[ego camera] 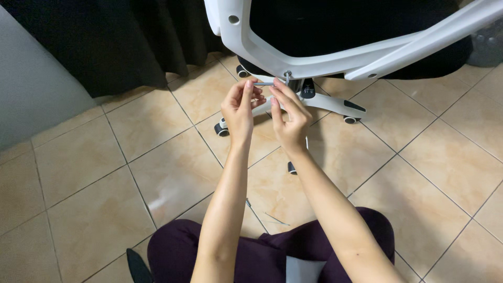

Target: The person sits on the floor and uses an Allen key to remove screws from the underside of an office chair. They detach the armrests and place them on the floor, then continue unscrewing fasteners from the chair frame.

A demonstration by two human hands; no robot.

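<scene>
An office chair with a white frame [314, 62] and black back stands before me on a tiled floor. My left hand [240, 107] pinches the long arm of a small metal hex key [264, 84]. The key's short end sits in a bolt [287, 74] at the lower edge of the white frame. My right hand [288, 115] is raised beside it, fingertips touching the key near the bolt. Both forearms reach up from my lap.
The chair's white star base [335, 105] with black casters [222, 129] rests on the beige tiles behind my hands. A dark curtain [105, 42] hangs at the back left beside a grey wall. Small metal parts [275, 219] lie on the floor near my knees.
</scene>
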